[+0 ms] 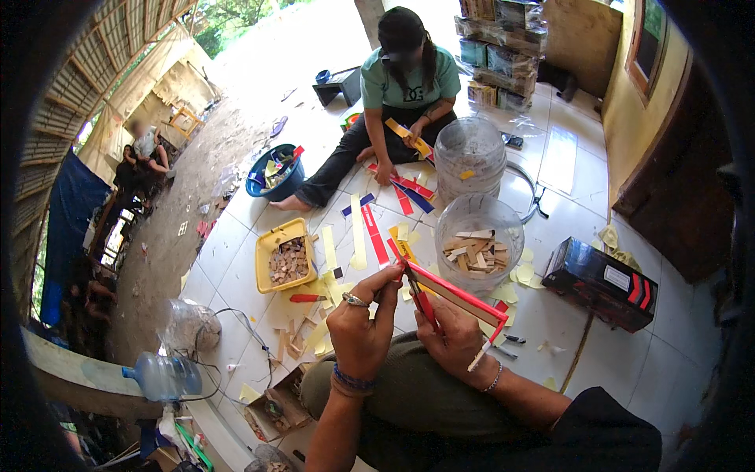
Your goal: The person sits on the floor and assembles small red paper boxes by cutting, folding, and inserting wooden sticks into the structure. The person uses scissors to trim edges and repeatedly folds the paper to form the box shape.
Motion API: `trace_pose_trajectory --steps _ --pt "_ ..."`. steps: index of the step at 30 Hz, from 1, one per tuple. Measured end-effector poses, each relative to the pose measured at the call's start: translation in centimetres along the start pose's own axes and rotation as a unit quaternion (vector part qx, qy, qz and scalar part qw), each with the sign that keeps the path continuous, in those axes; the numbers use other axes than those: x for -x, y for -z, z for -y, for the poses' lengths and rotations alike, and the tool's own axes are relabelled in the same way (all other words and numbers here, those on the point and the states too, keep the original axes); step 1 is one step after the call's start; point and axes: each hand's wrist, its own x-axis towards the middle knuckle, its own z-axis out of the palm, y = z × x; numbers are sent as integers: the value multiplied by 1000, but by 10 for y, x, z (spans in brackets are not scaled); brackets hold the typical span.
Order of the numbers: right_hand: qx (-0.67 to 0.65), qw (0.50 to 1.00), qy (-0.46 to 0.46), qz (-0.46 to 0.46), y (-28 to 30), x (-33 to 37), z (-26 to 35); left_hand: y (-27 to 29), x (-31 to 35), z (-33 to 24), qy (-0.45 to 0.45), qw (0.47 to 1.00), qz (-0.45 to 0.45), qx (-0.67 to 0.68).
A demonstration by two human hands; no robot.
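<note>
In front of my lap, both hands work on a thin angled frame (462,297) with red edges and a pale, wood-like inner face. My left hand (363,324) is closed, its thumb and forefinger pinching the frame's upper left corner. Lower down, my right hand (454,337) wraps its fingers round the frame's near side. One side of the frame runs right and bends down at a corner, ending in a pale tip. Around my hands lie cut yellow paper pieces (334,293), a red cutter-like tool (307,298) and small wooden sticks (291,343).
A yellow basin (262,250) holds small wooden blocks. Wooden pieces fill a clear tub (513,228). Facing me, a seated person (409,79) handles coloured strips beside a blue basin (252,189). A black box (602,283) lies right; a water bottle (165,376) lies left.
</note>
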Motion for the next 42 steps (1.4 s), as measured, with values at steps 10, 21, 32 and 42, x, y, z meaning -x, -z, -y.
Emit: trace_pose_trajectory --steps 10,21,32,42 --pt "3 1000 26 3 7 2 0 -1 2 1 -5 1000 -5 30" --pt "-150 979 -135 20 47 28 -18 0 3 -7 14 994 -34 99" --pt "-581 735 -330 118 76 -20 31 2 6 -10 -73 994 17 75" --pt "-638 639 -403 149 57 -11 8 2 11 -17 126 957 -8 263"
